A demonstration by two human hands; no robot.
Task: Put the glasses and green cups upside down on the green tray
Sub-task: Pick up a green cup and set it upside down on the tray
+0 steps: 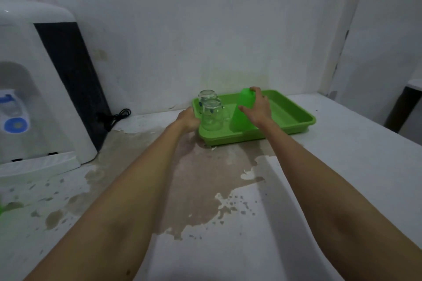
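A green tray lies on the white counter against the back wall. Two clear glasses stand upside down in its left part, one nearer me and one behind it. A tall green cup stands upside down in the middle of the tray. My right hand wraps around the cup's right side near its top. My left hand grips the tray's left edge beside the near glass.
A white water dispenser with a black side panel stands at the left, its black cable lying on the counter. A large wet stain spreads in front of the tray. A green sliver shows at the far left edge.
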